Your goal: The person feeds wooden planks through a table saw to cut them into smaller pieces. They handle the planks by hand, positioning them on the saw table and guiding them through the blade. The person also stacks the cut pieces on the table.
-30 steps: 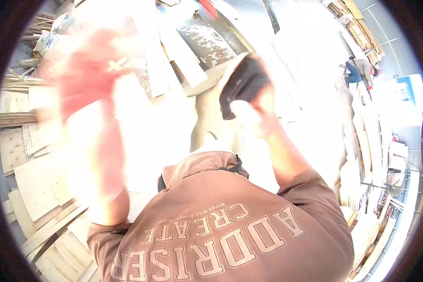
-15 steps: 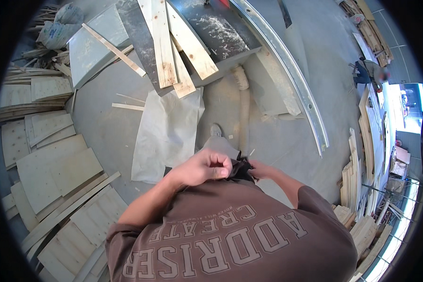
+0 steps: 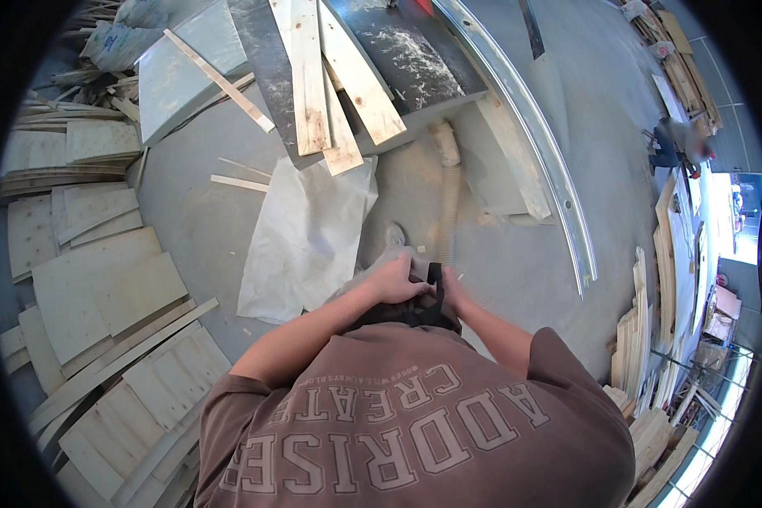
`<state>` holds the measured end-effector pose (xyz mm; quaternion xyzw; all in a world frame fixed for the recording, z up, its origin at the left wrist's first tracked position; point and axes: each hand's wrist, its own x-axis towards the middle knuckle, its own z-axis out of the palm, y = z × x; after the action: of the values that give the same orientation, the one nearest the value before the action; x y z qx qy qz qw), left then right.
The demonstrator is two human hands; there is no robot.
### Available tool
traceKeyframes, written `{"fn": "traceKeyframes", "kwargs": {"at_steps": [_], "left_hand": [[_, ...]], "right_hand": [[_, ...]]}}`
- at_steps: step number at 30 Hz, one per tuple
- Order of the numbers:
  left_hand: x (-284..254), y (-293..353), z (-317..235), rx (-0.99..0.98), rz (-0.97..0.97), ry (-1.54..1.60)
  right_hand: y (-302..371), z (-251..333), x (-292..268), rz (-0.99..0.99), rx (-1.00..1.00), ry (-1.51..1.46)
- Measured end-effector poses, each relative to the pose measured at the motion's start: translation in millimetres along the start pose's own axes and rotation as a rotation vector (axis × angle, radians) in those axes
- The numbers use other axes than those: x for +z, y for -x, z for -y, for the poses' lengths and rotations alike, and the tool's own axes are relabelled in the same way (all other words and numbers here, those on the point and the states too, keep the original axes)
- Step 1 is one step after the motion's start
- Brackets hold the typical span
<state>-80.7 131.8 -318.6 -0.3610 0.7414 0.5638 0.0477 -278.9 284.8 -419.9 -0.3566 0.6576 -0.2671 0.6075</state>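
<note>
Both hands meet at my waist, just beyond the hem of my brown shirt [image 3: 415,406]. My left hand [image 3: 396,281] is closed, its fingers curled inward over dark cloth; what they pinch is hidden. Close beside it, my right hand [image 3: 455,293] grips a black strap [image 3: 435,274] that stands up between the two hands. Most of the right fingers are behind the strap. More of the black material [image 3: 432,316] lies against my front, below the hands.
Ahead, wooden planks [image 3: 311,93] lie across a dusty dark machine table [image 3: 415,68] with a long metal rail [image 3: 559,169] to its right. A white sheet [image 3: 300,245] and a ribbed hose [image 3: 449,203] lie on the floor. Boards [image 3: 102,296] pile up left; a person [image 3: 676,144] bends far right.
My left hand has moved down and in, from a loose curl above the waist to the black material beside my right hand. The black strap now stands up between them. The view has shifted slightly.
</note>
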Motion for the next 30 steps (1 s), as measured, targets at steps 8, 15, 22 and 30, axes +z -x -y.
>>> {"fn": "traceKeyframes", "kwargs": {"at_steps": [8, 15, 22, 30], "left_hand": [[-27, 11, -35, 0.176, 0.501, 0.189], [-35, 26, -26, 0.106, 0.514, 0.432], [-48, 48, -22, -0.014, 0.479, 0.444], [-77, 83, 37, -0.157, 0.191, 0.684]], "right_hand": [[-19, -38, 16, 0.088, -0.42, 0.541], [-37, -96, 41, 0.006, -0.27, 0.192], [-16, -7, 65, -0.144, -0.267, -0.259], [-38, 24, 75, -0.241, -0.147, 0.388]]}}
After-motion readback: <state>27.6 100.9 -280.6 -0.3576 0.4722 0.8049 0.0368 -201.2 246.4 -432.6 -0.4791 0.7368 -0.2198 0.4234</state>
